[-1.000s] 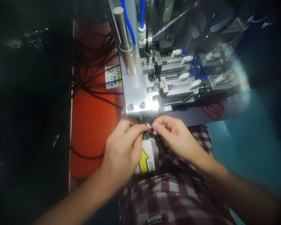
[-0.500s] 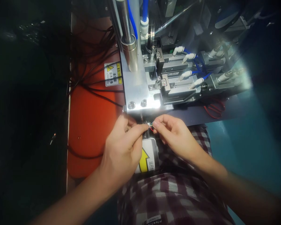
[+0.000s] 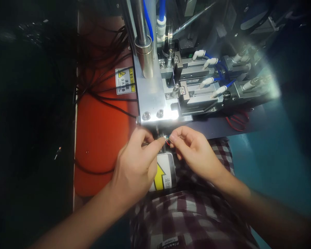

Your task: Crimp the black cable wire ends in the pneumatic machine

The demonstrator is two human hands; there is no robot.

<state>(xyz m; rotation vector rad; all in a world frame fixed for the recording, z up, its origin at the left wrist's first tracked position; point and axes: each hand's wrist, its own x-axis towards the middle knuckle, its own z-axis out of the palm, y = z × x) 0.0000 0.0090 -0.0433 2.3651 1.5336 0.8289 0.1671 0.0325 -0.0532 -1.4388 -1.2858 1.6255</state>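
My left hand (image 3: 138, 155) is closed, thumb and forefinger pinched at the front edge of the metal machine block (image 3: 155, 107). Facing it, my right hand (image 3: 193, 148) pinches thin coloured wires (image 3: 167, 141), one of them red, in the narrow gap between my fingertips. A small pale piece, perhaps a connector, shows at my left fingertips, but it is too small to make out. Just below lies a rounded housing (image 3: 167, 171) with a yellow arrow label, partly covered by my left hand.
Pneumatic cylinders (image 3: 202, 98) with white fittings and blue tubes stand behind my hands. Black cables (image 3: 106, 93) cross the orange panel (image 3: 98, 138) at left, near a warning label (image 3: 125, 81). Red-handled scissors or pliers (image 3: 237, 121) lie to the right.
Both hands hold nearly the same place and pinch. My left thumb and knuckles have shifted slightly; the view has moved a little.
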